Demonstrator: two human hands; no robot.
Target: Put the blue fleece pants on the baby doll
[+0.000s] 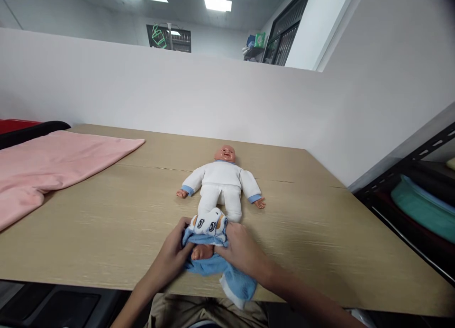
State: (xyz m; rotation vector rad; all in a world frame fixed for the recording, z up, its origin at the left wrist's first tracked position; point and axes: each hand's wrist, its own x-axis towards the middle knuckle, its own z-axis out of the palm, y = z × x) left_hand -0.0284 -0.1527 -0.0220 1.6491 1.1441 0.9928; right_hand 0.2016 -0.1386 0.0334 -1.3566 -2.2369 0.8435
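A baby doll [223, 174] lies on its back on the wooden table [302, 242], head away from me, in a white top and bottoms with blue cuffs. Bunched around its lower leg are small blue trousers [203, 267] with a white animal face on them. One bare doll foot [202, 252] shows in the opening. My left hand [177, 242] grips the fabric on the left of this foot. On the other side, my right hand [242, 247] pinches it, thumb by the foot. A blue leg with a white cuff hangs loose toward the table's front edge. The doll's other foot is hidden.
A pink cloth [67, 162] is spread over the table's left side, beside a black-rimmed red item [17, 125]. A white partition [170, 91] stands behind the table. At right, a black rack [398, 181] holds folded green cloth [423, 212].
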